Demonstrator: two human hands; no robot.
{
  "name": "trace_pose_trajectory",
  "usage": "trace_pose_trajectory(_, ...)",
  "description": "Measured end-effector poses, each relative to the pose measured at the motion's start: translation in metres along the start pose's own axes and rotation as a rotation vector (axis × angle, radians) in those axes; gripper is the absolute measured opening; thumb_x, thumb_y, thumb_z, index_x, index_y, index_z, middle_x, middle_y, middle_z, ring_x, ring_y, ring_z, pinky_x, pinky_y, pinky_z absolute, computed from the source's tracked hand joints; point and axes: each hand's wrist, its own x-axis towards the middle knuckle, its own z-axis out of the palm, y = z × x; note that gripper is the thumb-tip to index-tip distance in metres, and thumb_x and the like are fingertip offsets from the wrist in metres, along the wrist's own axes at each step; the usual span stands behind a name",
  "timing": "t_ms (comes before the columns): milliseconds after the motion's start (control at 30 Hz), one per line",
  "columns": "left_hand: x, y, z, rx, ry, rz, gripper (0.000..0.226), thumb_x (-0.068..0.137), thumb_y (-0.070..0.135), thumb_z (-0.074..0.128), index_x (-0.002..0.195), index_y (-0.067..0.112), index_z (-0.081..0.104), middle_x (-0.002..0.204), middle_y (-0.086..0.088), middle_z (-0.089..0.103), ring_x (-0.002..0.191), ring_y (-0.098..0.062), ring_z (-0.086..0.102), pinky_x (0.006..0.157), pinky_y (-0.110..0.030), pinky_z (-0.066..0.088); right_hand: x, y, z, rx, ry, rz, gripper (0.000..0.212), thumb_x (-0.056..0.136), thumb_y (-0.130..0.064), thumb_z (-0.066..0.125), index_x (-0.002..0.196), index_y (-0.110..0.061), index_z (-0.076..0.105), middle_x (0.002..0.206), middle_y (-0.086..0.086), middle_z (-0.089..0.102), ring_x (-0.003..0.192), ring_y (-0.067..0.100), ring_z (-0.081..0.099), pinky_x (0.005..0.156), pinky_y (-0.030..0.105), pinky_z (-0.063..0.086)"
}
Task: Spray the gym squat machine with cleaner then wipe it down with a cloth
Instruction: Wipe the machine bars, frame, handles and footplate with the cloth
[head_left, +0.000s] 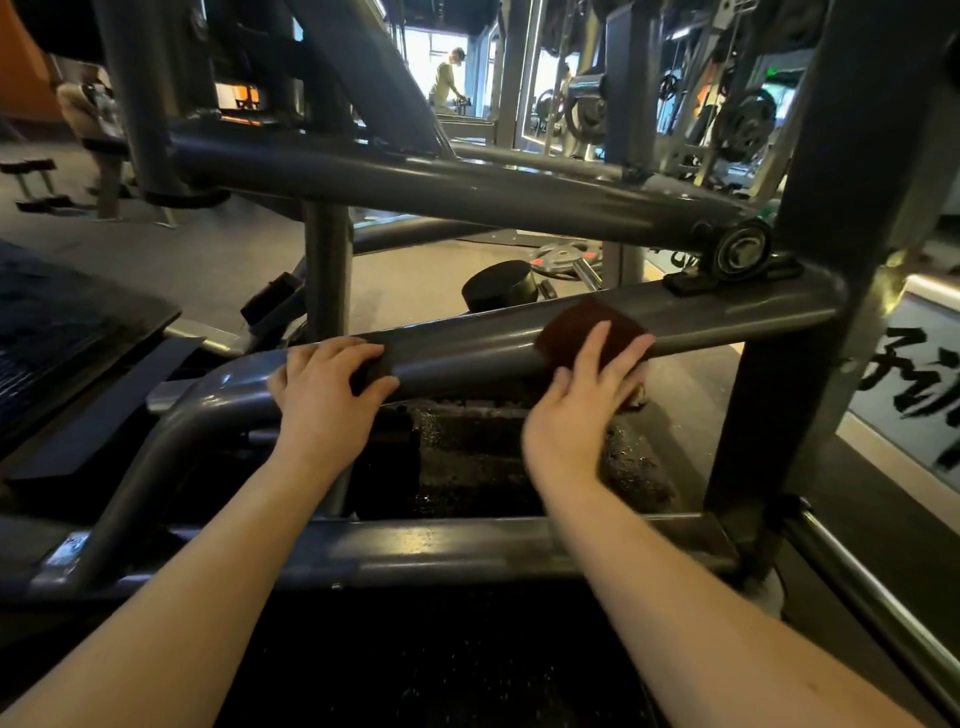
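The squat machine is a frame of dark grey steel tubes, and one tube (467, 343) slopes across the middle of the view. My left hand (324, 387) grips this tube near its bend, fingers curled over the top. To the right, my right hand (582, 400) presses a dark brown cloth (587, 325) flat against the same tube with straight, spread fingers. No spray bottle is visible.
A bearing block (737, 254) sits on the tube's right end beside a thick upright post (810, 260). A lower crossbar (467, 545) runs below my forearms. Weight plates (563, 257) lie on the floor behind. A black footplate (67, 322) is at left. A person (447, 78) stands far back.
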Motion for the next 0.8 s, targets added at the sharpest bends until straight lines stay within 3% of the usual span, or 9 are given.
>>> trace_pose_trajectory(100, 0.001, 0.003, 0.0, -0.004, -0.016, 0.015, 0.043, 0.097, 0.035, 0.065, 0.139, 0.03, 0.058, 0.147, 0.005, 0.051, 0.142, -0.025, 0.029, 0.117, -0.053, 0.017, -0.029, -0.024, 0.015, 0.213, -0.123, 0.059, 0.07, 0.109, -0.022, 0.046, 0.164, -0.04, 0.005, 0.163, -0.003, -0.04, 0.158, 0.028, -0.002, 0.127, 0.042, 0.022)
trace_pose_trajectory(200, 0.0, 0.011, 0.001, -0.021, -0.028, 0.029, 0.041, 0.098, 0.032, 0.065, 0.138, 0.03, 0.059, 0.147, 0.006, 0.051, 0.141, -0.024, 0.029, 0.116, -0.05, 0.017, -0.027, -0.034, 0.008, 0.334, -0.147, 0.132, 0.066, 0.11, -0.026, 0.044, 0.163, -0.042, 0.009, 0.163, -0.001, -0.039, 0.158, 0.026, 0.003, 0.119, 0.028, 0.024)
trace_pose_trajectory(333, 0.002, 0.035, 0.01, -0.046, -0.043, 0.079, 0.042, 0.097, 0.037, 0.066, 0.138, 0.034, 0.059, 0.145, 0.011, 0.05, 0.138, -0.02, 0.029, 0.117, -0.05, 0.016, 0.011, -0.023, -0.022, 0.461, -0.035, 0.278, 0.063, 0.11, -0.028, 0.043, 0.162, -0.046, 0.011, 0.171, 0.005, -0.018, 0.156, 0.031, 0.018, 0.122, 0.042, 0.027)
trace_pose_trajectory(433, 0.009, 0.062, 0.021, -0.021, -0.078, 0.141, 0.044, 0.097, 0.04, 0.065, 0.139, 0.035, 0.058, 0.147, 0.011, 0.05, 0.138, -0.019, 0.029, 0.118, -0.049, 0.015, 0.044, -0.004, -0.048, 0.535, 0.101, 0.288, 0.062, 0.109, -0.027, 0.048, 0.162, -0.043, 0.019, 0.173, 0.007, 0.0, 0.155, 0.029, 0.025, 0.122, 0.04, 0.026)
trace_pose_trajectory(567, 0.022, 0.101, 0.034, 0.043, -0.121, 0.242, 0.046, 0.098, 0.045, 0.062, 0.142, 0.037, 0.056, 0.148, 0.009, 0.05, 0.137, -0.021, 0.032, 0.116, -0.048, 0.018, 0.074, 0.015, -0.066, 0.576, 0.232, 0.286, 0.059, 0.109, -0.028, 0.049, 0.162, -0.037, 0.026, 0.172, 0.008, 0.012, 0.154, 0.028, 0.027, 0.122, 0.036, 0.025)
trace_pose_trajectory(667, 0.032, 0.123, 0.042, 0.068, -0.155, 0.26, 0.045, 0.099, 0.047, 0.059, 0.143, 0.037, 0.055, 0.149, 0.008, 0.05, 0.139, -0.021, 0.031, 0.115, -0.047, 0.02, 0.056, 0.013, -0.053, 0.603, 0.182, 0.28, 0.058, 0.11, -0.026, 0.046, 0.16, -0.043, 0.024, 0.171, 0.003, 0.019, 0.153, 0.024, 0.03, 0.121, 0.037, 0.026)
trace_pose_trajectory(800, 0.036, 0.144, 0.052, 0.088, -0.156, 0.247, 0.043, 0.1, 0.044, 0.058, 0.143, 0.037, 0.055, 0.15, 0.007, 0.049, 0.141, -0.022, 0.03, 0.115, -0.047, 0.021, 0.014, 0.003, -0.029, 0.638, 0.027, 0.192, 0.057, 0.11, -0.024, 0.045, 0.158, -0.045, 0.024, 0.171, -0.003, 0.02, 0.152, 0.017, 0.031, 0.117, 0.025, 0.025)
